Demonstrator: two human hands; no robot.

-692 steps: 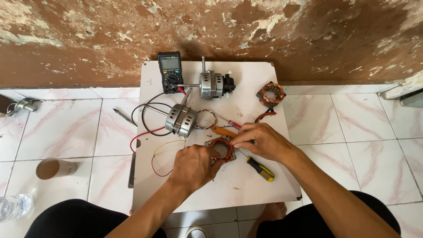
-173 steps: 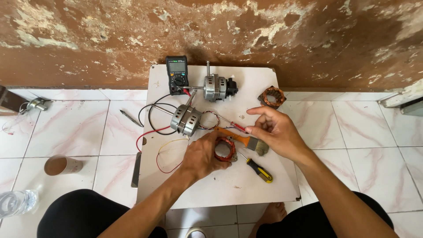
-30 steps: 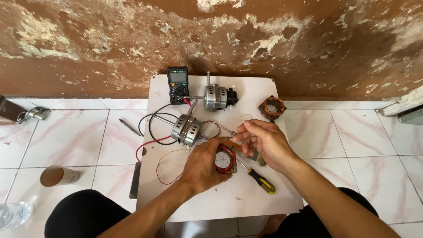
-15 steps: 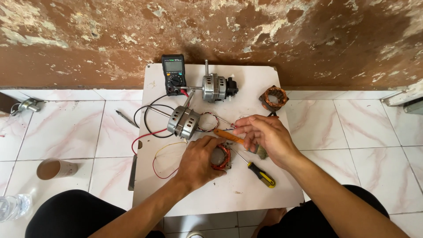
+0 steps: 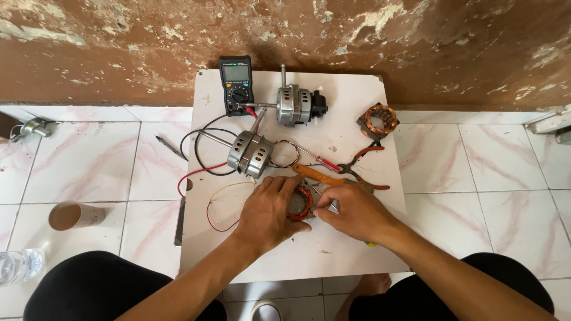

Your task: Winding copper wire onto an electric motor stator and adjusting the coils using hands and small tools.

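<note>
A small motor stator with copper winding (image 5: 300,202) lies on the white board (image 5: 351,119) in front of me. My left hand (image 5: 270,211) grips its left side and holds it down. My right hand (image 5: 351,211) rests against its right side, fingertips pinched at the winding; what they pinch is hidden. Thin yellow and red wires (image 5: 217,202) trail from the stator to the left.
Behind my hands lie an orange-handled tool (image 5: 315,174), red-handled pliers (image 5: 363,169), two silver fan motors (image 5: 250,153) (image 5: 297,107), a black multimeter (image 5: 236,83) with leads, and a second copper stator (image 5: 379,120). A cup (image 5: 71,215) and a bottle (image 5: 18,267) stand on the tiled floor at left.
My right hand has dropped from above the stator to its right side, close to the board. My left hand stays on the stator.
</note>
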